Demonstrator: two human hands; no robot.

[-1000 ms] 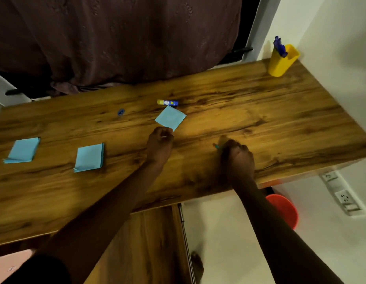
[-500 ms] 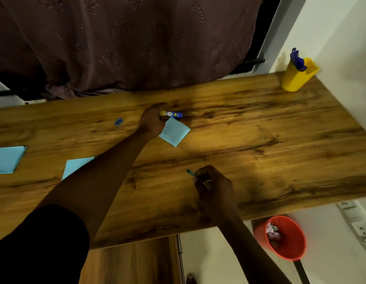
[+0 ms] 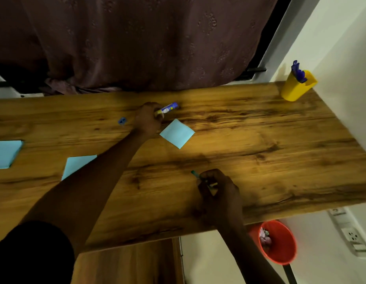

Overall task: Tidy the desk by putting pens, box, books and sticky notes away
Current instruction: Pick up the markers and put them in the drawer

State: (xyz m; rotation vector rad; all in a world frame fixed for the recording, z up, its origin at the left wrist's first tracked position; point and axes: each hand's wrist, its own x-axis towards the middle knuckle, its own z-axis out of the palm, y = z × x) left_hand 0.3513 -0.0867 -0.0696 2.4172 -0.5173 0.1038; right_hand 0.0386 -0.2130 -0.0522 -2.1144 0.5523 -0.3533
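My left hand reaches across the wooden desk and grips one end of a blue and yellow marker, whose tip lifts toward the back. My right hand rests near the front edge and holds a green pen with its tip poking out to the left. Three light blue sticky note pads lie on the desk: one just right of my left hand, one partly under my left forearm, one at the far left. A yellow pen holder with blue pens stands at the back right corner.
A small blue sharpener lies left of my left hand. A dark curtain hangs behind the desk. A red bin stands on the floor below the front right edge. White wall bounds the right side, with a socket strip.
My left hand moved from the sticky pad to the marker and closed on it, tilting it. My right hand drew back toward the front edge with the green pen.
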